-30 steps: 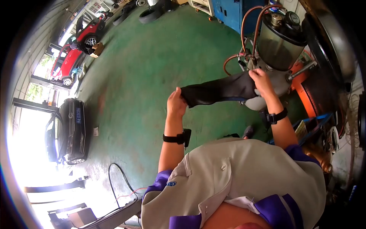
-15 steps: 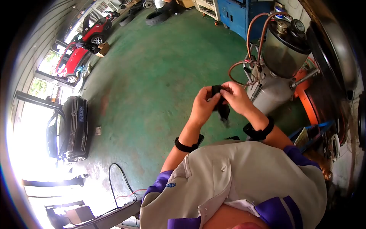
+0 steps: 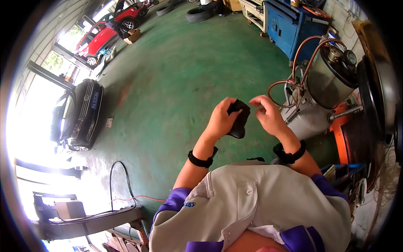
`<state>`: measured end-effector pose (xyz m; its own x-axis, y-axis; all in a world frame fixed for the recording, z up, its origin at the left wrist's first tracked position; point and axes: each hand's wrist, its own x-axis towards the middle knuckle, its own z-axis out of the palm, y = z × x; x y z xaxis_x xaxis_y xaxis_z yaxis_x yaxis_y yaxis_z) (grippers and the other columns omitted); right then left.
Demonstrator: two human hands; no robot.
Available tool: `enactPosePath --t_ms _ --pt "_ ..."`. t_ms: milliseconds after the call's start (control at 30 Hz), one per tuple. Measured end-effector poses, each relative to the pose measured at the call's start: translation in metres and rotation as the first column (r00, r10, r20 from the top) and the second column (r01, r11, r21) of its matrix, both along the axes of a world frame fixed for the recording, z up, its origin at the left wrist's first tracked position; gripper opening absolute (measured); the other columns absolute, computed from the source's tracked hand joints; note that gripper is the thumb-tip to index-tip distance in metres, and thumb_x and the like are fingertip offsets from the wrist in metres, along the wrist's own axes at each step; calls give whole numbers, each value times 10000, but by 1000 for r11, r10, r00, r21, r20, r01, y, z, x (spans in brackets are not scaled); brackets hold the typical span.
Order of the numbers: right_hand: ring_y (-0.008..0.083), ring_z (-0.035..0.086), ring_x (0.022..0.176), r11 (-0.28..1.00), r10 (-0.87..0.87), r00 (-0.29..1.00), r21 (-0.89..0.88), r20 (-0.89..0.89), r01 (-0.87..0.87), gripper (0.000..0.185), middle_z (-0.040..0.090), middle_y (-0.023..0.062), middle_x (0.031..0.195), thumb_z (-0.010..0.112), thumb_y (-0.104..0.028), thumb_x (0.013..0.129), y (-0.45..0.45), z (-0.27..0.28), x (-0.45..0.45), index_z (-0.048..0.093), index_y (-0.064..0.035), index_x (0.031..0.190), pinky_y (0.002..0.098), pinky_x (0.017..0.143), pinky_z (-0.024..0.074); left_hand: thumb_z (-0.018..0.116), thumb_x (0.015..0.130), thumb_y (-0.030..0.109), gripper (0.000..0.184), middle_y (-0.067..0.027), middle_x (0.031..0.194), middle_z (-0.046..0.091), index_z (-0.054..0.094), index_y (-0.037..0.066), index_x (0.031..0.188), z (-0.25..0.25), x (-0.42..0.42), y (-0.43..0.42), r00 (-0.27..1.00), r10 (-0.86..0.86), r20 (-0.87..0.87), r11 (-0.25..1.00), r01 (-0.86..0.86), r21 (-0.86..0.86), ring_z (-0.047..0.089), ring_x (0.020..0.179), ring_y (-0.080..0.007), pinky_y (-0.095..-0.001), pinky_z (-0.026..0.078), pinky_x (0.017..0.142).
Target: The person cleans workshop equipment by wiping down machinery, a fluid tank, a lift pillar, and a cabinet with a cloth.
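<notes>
My left hand [image 3: 220, 120] is closed on a limp black cloth-like piece [image 3: 239, 126], pinched between thumb and fingers. The piece hangs below the grip with a rounded lower end; its exact kind does not show. Just to the right of it, my right hand [image 3: 270, 117] is held up with thumb and index finger apart and nothing between them. A small gap separates those fingertips from the black piece. Both hands are in front of my chest, above the green floor [image 3: 180, 84]. Each wrist has a black band.
A grey tank with a clear canister [image 3: 329, 80] and red hoses stands at right, near a blue tool cabinet [image 3: 289, 29]. Left are a black car [image 3: 86, 111] and a red car [image 3: 98, 40]. A tire [image 3: 199, 14] lies far back; a black cable [image 3: 112, 180] loops lower left.
My right hand has let go of the black piece and moved slightly right, its fingers parting. The left hand still holds the piece, which now appears broader. The camera view has shifted.
</notes>
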<state>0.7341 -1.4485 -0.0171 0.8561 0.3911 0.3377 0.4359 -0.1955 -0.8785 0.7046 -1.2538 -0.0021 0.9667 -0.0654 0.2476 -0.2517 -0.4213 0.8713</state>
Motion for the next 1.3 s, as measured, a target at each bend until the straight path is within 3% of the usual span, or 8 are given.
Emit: enactPosePath --t_ms 67,267,400,567,633,767,1067,1300 --pt "154 566 931 1000 -10 998 -13 62 11 360 589 67 1065 471 85 774 2 -1 2 579 -33 1096 289 780 463 675 777 15 254 -155 907 615 568 -8 1006 1 2 6 998 -17 63 999 15 42 595 834 -301 -343 480 741" --pt "225 601 812 946 273 907 -82 -321 -314 339 628 82 939 530 10 774 8 -15 -6 549 -34 1109 328 743 479 673 771 -15 249 -115 915 617 577 2 1001 7 -2 17 982 -73 175 996 64 58 595 846 -237 -305 478 769" --pt "323 617 858 818 296 947 -480 -121 -317 320 625 161 977 531 -50 785 9 -34 -16 564 -33 1103 404 743 499 626 767 -47 241 -148 977 617 581 -10 1001 -1 -6 18 978 -100 181 995 99 15 601 893 -304 -334 487 794" --pt "371 616 917 683 145 988 -727 51 -63 269 605 176 1050 533 -60 803 14 -61 -27 608 -57 1061 465 730 515 622 797 -81 214 -81 948 638 587 -9 996 -12 -12 30 989 -16 147 996 28 -81 602 855 -173 -272 483 779" --pt "362 618 896 695 101 976 -716 192 69 225 589 169 1018 533 -55 812 13 -56 -27 606 -54 1025 457 703 513 613 840 -79 169 -31 908 635 591 -22 998 -21 -11 42 997 45 64 976 -31 -215 579 834 -82 -223 471 765" --pt "343 620 836 720 139 935 -681 325 130 159 562 150 984 520 -65 836 15 -18 -27 602 -51 972 444 650 505 638 837 -27 172 -21 863 619 582 -11 998 -32 -17 55 989 149 23 944 -135 -301 555 771 -81 -226 458 691" --pt "331 598 797 888 5 793 -367 610 277 436 527 104 1033 811 -42 608 42 22 -22 533 -66 943 406 652 475 624 880 11 145 1 830 597 571 12 1015 -27 -31 78 955 297 3 810 -251 -529 534 740 -62 -206 441 651" --pt "326 601 744 809 263 854 -586 448 58 252 560 84 959 743 -115 723 44 4 6 569 -56 896 415 643 486 613 884 19 142 4 843 590 571 20 1020 -48 -46 90 908 419 18 786 -353 -507 536 742 -63 -216 447 656"
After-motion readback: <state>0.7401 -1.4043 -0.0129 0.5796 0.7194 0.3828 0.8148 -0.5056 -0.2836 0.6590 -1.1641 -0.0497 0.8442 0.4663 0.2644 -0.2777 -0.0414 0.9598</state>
